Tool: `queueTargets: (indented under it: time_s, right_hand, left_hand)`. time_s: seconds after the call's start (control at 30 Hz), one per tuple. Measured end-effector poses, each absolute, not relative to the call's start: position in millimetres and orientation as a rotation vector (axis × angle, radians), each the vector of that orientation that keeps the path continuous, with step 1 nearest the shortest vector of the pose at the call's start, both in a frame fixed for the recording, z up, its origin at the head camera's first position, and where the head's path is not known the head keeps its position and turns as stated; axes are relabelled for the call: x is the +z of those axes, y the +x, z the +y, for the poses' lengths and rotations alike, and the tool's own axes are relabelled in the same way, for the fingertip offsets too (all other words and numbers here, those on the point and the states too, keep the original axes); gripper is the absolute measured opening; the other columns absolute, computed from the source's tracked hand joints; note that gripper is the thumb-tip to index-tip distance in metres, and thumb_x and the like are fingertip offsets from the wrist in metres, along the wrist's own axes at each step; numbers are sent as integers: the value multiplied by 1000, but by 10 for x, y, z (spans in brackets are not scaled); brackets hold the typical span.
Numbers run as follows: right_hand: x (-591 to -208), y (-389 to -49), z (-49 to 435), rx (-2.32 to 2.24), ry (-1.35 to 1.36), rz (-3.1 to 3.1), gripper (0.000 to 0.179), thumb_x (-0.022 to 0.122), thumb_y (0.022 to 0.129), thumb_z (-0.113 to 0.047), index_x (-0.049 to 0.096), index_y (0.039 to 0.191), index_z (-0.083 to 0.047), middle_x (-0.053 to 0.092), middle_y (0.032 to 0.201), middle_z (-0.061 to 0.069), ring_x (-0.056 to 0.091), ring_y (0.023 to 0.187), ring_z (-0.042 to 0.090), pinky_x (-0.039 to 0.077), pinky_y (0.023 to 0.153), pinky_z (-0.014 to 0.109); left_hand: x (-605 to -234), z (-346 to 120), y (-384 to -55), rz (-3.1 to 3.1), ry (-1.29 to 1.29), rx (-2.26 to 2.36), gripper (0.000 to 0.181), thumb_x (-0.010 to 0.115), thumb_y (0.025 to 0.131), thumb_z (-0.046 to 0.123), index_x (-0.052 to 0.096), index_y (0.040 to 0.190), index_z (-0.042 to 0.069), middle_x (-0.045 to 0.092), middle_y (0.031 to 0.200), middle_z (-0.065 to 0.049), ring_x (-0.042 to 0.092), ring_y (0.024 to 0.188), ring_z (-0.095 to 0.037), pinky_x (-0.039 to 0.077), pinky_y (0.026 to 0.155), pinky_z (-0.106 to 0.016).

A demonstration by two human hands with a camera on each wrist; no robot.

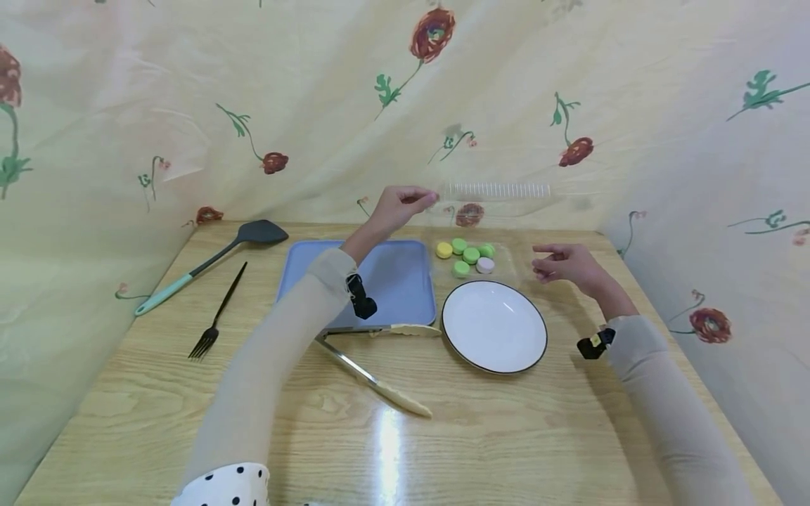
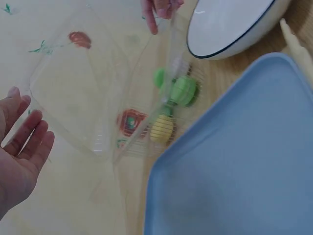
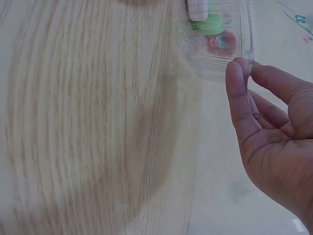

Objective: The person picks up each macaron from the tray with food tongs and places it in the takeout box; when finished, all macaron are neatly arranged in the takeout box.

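A clear plastic container lies at the back of the table with several green, yellow and pale pink macarons in it. Its see-through lid stands raised behind them. My left hand reaches over the blue tray and pinches the lid's left edge between thumb and index finger; in the left wrist view the hand's other fingers hang loosely apart. On the other side, my right hand pinches the container's right rim with thumb and fingertip, as the right wrist view shows.
In front of the container sits a white plate with a dark rim. Left of it are the blue tray and open tongs. Farther left lie a black fork and a spatula. A flowered cloth hangs behind.
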State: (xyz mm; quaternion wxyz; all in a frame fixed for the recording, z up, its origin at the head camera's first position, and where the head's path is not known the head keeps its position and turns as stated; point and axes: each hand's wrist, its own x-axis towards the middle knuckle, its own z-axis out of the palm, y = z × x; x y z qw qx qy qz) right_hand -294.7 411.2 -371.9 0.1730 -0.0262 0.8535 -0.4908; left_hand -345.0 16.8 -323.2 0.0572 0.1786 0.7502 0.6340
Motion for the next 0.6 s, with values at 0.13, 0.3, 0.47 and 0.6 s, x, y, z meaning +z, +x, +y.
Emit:
queueTargets:
  time_s: [0.13,0.3,0.47,0.6]
  right_hand:
    - [-3717,-2932,4096,-1397,-87,2426,64,64,102,-16,36,153,10,75,96,-1,72,82,6,61,83,39]
    - [-3717,-2914,4083,-1397,-78,2431,64,65,101,-17,37,152,10,75,97,2,72,83,7,61,84,39]
    - [-3719,-2890,4080,-1416,-67,2421,63,64,102,-17,37,153,9,75,98,0,72,85,8,61,84,37]
    - [-3730,-2876,4089,-1442,-47,2404,63,63,102,-16,36,153,10,74,96,-6,72,86,7,61,84,34]
  left_hand:
    - [-3301,120,-3362,2323,584,1841,31,68,100,28,74,121,5,72,125,-10,64,121,-23,52,102,-34]
    - [-3402,71,-3242,2309,629,1788,31,70,99,25,74,121,4,71,126,-11,61,125,-21,50,106,-38]
    - [-3527,57,-3153,2274,621,1762,30,74,96,22,74,121,6,70,128,-9,62,125,-22,52,103,-38]
    - [-3616,62,-3107,2263,637,1762,31,75,95,19,73,122,3,68,130,-12,61,126,-26,51,105,-38]
